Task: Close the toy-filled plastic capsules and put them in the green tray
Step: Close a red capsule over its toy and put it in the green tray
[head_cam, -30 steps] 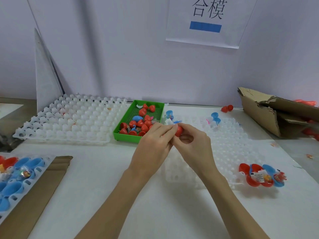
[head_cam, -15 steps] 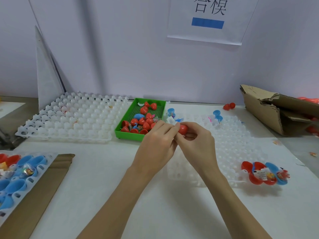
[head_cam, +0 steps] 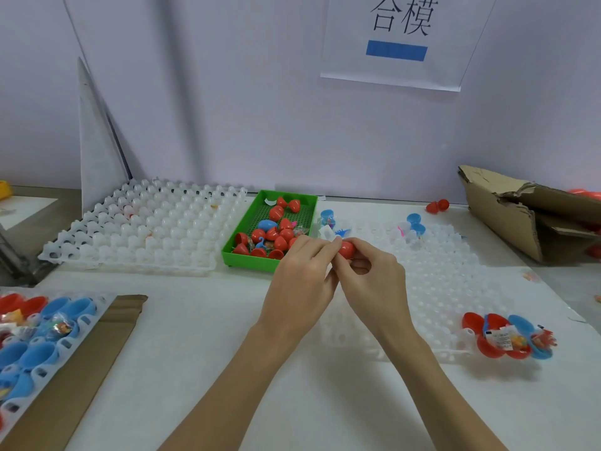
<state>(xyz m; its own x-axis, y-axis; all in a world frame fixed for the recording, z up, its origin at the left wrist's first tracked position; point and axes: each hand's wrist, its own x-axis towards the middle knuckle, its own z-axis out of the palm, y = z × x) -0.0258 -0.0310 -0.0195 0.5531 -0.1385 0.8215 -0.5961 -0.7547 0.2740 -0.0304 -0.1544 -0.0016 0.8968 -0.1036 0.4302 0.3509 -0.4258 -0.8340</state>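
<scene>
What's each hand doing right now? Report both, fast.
Left hand: fingers pinch the red capsule.
Right hand: fingers curled round the same red capsule.

Ahead of me a white paper sheet (head_cam: 395, 40) hung on the wall, and on it stood two large black characters, 合模 (head_cam: 403, 16), above a solid blue bar (head_cam: 396, 53). A small white label (head_cam: 500, 339) lay among the open capsules at my right; its print was too small to read.
</scene>
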